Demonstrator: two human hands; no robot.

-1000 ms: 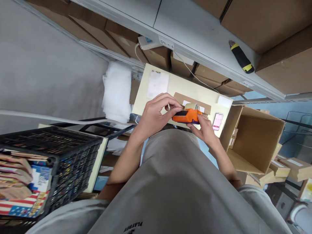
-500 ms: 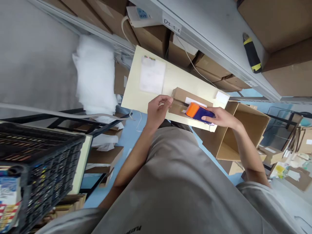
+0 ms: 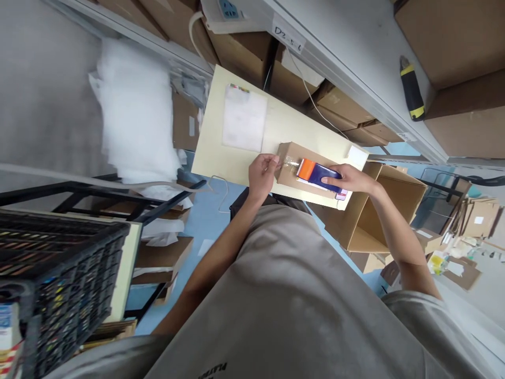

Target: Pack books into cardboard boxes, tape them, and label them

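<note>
A long cardboard box (image 3: 287,169) lies on the cream-coloured board, with a shiny strip of clear tape across its left part. My right hand (image 3: 349,179) is closed round the dark blue body of a tape dispenser (image 3: 323,175). The dispenser's orange end points left and rests on or just over the box top. At the left end of the box is my left hand (image 3: 263,173), its thumb and fingers drawn together at the edge. What the left fingertips pinch, if anything, is too small to tell. A phone-like thing with a pinkish edge (image 3: 341,194) shows partly below the dispenser.
A white sheet (image 3: 244,118) lies on the board (image 3: 205,152). An open carton (image 3: 366,231) stands at the right. Along the back runs a grey shelf (image 3: 355,31) with a black-and-yellow cutter (image 3: 412,89). A black crate (image 3: 79,284) and white foam wrap (image 3: 134,110) are at the left.
The tape dispenser in my right hand has moved slightly left and up along the box, and tape shows more clearly on its left part. My left hand stays at the box's left end.
</note>
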